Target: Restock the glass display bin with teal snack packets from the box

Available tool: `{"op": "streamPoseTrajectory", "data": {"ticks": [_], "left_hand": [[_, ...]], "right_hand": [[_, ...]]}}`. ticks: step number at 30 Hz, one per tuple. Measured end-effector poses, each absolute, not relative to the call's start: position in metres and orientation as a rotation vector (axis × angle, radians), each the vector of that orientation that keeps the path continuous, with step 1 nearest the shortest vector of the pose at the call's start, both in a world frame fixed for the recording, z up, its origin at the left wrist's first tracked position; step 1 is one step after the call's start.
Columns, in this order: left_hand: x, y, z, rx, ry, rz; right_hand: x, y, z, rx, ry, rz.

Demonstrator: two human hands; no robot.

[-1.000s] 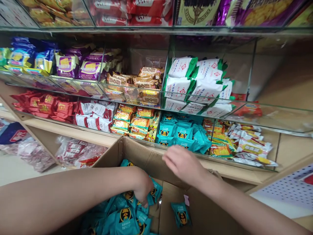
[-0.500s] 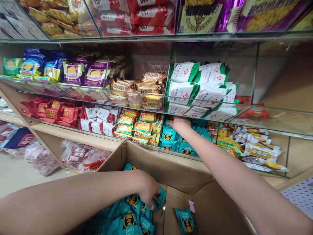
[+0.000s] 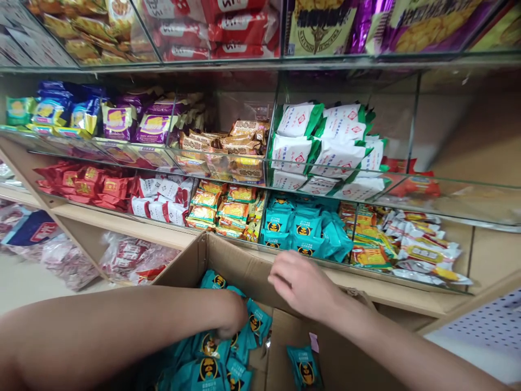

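Teal snack packets (image 3: 207, 372) with a black and yellow emblem lie heaped in the left part of a cardboard box (image 3: 240, 260). My left hand (image 3: 232, 317) reaches down among them, its fingertips hidden, so I cannot see whether it grips one. Over the box's far wall is my right hand (image 3: 301, 282), loosely curled with thumb and fingers apart and nothing visible in it. Just beyond it, matching teal packets (image 3: 307, 225) are stacked in a lower shelf compartment. A single teal packet (image 3: 304, 366) rests apart on the box's bottom, near a small pink scrap (image 3: 313, 342).
Glass dividers separate the shelf compartments. Yellow packets (image 3: 234, 209) stand left of the teal stack, and white and yellow packets (image 3: 427, 250) farther right. Above are white and green packets (image 3: 337, 141) behind a glass front. Bagged goods (image 3: 136, 255) fill a low cubby at left.
My right hand has drawn back from the teal shelf stack to above the box. My left hand has shifted slightly left and deeper among the packets. The view has moved a little.
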State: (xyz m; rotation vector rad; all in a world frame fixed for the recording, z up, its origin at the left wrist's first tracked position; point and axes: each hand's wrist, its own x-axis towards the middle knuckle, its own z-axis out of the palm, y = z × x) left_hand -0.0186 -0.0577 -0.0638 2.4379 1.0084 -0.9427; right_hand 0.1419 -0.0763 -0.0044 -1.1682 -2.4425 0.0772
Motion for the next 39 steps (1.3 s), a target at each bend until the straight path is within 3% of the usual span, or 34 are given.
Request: {"op": "streamPoseTrajectory", "data": {"ticks": [5, 11, 17, 23, 27, 32, 39], "left_hand": [[-0.021, -0.050, -0.027, 2.440, 0.988, -0.865], [-0.016, -0.036, 0.026, 1.909, 0.874, 0.133], [-0.003, -0.040, 0.020, 1.559, 0.865, 0.527], [0.011, -0.041, 0.023, 1.415, 0.891, 0.475], [0.018, -0.045, 0.022, 1.214, 0.891, 0.658], [0.015, -0.046, 0.017, 1.365, 0.960, 0.652], [0.014, -0.042, 0.013, 0.999, 0.929, 0.822]], "right_hand": [[0.153, -0.093, -0.026, -1.268, -2.288, 0.626], [0.161, -0.091, -0.032, -1.114, -1.587, 1.374], [0.158, -0.089, -0.031, -0.979, -1.247, 1.437], [0.161, -0.088, -0.030, -0.987, -1.212, 1.367], [0.164, -0.088, -0.030, -0.958, -1.105, 1.379], [0.171, -0.091, -0.034, -1.016, -1.181, 1.382], [0.164, -0.085, -0.025, -1.023, -0.992, 1.364]]}}
